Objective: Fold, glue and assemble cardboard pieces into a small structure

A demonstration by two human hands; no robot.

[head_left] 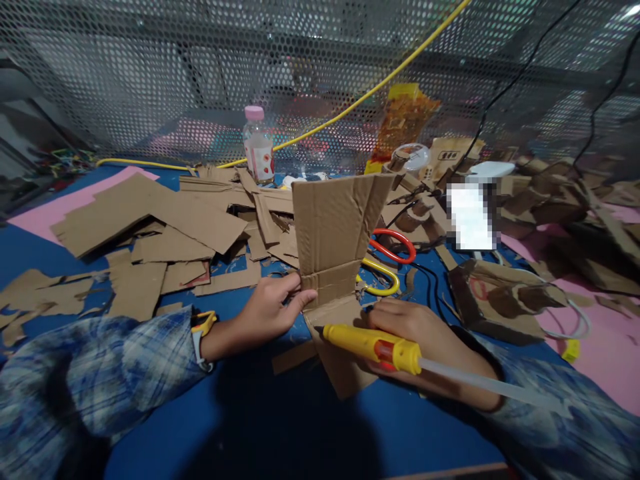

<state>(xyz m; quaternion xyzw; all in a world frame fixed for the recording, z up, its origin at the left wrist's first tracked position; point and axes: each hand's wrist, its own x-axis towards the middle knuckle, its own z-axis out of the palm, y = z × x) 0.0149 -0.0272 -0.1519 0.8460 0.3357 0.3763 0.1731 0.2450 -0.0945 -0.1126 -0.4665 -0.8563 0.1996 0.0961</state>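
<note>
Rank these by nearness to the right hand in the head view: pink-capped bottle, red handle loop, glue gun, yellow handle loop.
1. Glue gun: in the right hand.
2. Yellow handle loop: just ahead.
3. Red handle loop: beyond the yellow one.
4. Pink-capped bottle: far back, left.

Glue gun (357,341): yellow body with red inserts. Glue stick (480,383): translucent white. Cardboard (333,230): plain brown. Table (165,433): solid blue. Left sleeve (135,367): plaid in blue, white and grey; right sleeve (565,413): same pattern. Watch (204,324): yellow-orange case, pale strap. Upper loop handle (413,252): red; lower loop handle (395,287): yellow. Bottle (259,153): pink cap, white-and-pink label with red motifs. Paper (43,222): solid pink. Cable (385,82): yellow. Bag (407,120): amber and yellow. Mesh (200,73): grey, patterned with round holes.
</note>
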